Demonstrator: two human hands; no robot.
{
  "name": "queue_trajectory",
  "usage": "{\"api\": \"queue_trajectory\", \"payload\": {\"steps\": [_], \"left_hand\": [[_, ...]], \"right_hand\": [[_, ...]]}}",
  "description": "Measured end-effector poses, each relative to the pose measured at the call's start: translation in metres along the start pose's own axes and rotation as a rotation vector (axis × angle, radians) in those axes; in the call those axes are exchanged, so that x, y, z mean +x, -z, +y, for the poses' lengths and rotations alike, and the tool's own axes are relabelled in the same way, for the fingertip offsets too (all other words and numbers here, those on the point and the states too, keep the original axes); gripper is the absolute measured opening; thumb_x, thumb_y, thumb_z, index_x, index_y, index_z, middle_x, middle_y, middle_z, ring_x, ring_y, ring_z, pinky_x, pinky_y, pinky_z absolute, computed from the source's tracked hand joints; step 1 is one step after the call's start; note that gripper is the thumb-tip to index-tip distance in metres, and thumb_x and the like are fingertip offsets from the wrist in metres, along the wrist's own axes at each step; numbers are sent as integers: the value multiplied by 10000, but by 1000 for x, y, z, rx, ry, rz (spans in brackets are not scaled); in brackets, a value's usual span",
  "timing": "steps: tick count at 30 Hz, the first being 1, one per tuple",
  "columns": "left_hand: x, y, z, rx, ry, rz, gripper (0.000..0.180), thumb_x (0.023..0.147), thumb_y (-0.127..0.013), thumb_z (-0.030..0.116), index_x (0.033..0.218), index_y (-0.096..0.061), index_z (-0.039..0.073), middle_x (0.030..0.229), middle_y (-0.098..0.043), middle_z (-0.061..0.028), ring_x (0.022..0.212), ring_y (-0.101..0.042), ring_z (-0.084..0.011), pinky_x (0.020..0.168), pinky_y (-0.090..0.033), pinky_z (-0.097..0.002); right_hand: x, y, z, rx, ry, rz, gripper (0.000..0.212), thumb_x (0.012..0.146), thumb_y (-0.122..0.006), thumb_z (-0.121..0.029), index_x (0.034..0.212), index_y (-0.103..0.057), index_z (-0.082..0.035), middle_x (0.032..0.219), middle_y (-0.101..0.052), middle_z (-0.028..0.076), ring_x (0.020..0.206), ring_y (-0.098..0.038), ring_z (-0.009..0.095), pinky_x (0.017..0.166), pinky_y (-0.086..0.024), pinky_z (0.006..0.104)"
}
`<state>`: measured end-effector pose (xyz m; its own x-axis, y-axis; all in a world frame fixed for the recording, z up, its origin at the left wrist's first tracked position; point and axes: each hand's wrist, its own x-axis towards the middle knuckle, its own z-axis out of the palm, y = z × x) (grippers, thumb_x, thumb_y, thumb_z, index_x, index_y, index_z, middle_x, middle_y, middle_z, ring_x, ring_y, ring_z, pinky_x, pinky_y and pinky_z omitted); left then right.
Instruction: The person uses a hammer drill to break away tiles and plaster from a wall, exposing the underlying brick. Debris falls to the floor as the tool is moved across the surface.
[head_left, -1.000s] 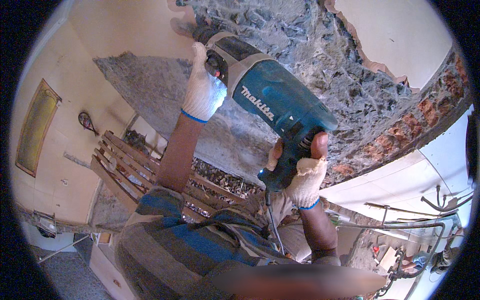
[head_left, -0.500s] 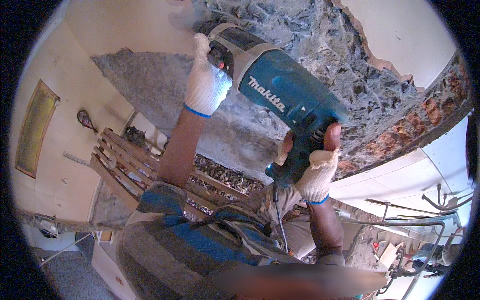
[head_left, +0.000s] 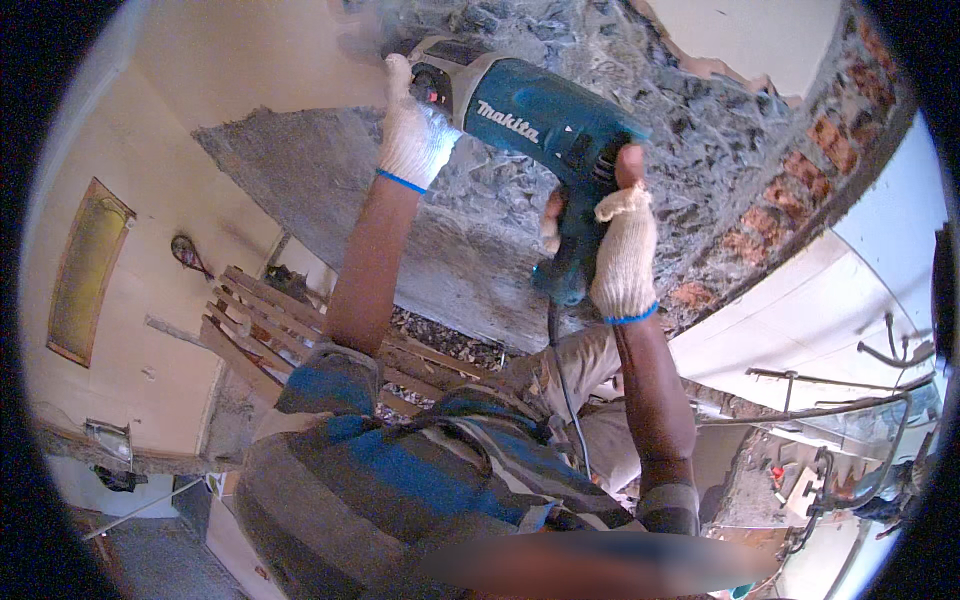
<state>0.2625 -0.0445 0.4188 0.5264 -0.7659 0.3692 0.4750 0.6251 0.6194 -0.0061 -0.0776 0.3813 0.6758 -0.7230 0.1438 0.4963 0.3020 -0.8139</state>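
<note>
A teal and grey rotary hammer drill (head_left: 540, 100) is held up against the rough, broken concrete (head_left: 690, 130). My left hand (head_left: 418, 135), in a white knit glove with a blue cuff, holds the drill's front part beside its round knob. Its thumb lies along the housing, while its other fingers are mostly hidden. My right hand (head_left: 628, 245), gloved alike but with bare fingertips showing, wraps round the rear handle (head_left: 578, 235). A dark cord (head_left: 562, 385) hangs from that handle. Haze blurs the drill's front end, so I cannot see the bit.
Wooden slats (head_left: 262, 325) stand below my left arm, with rubble (head_left: 440, 340) showing beyond them. Exposed brick (head_left: 790, 190) runs along the wall's right edge. Bent metal pipes (head_left: 860, 405) are at the right. A racket-shaped thing (head_left: 190, 255) hangs on the left wall.
The drill's rear and my right hand have moved up and slightly left, farther from my body. My left hand has shifted slightly upward. Both hands keep their hold.
</note>
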Motion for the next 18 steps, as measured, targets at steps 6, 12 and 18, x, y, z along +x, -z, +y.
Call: {"api": "queue_trajectory", "payload": {"steps": [6,12,18], "left_hand": [[-67,-19,-18,-3,181,33,675,1035,-532,655,1320,-652,55,1317,-696,-155,1232,-653,-355,1112,-508,-553],[-151,15,-65,-373,432,19,729,1004,-562,664,1282,-641,-5,1254,-695,-191,1218,-637,-400,1130,-474,-590],[-204,85,-164,-841,824,-178,752,968,-666,605,1426,-557,19,1295,-671,-209,1237,-621,-415,1213,-393,-583]], "right_hand": [[-77,34,61,334,-234,-17,453,935,-588,-306,1192,-612,67,951,-731,185,742,-698,293,662,-591,387],[-182,78,58,-294,163,-66,752,817,-808,-349,1399,-543,45,1110,-729,170,977,-705,255,812,-576,380],[-242,96,20,-1093,39,-215,1220,729,-809,-781,1540,-449,56,1288,-718,260,1218,-702,391,1048,-535,477]]}}
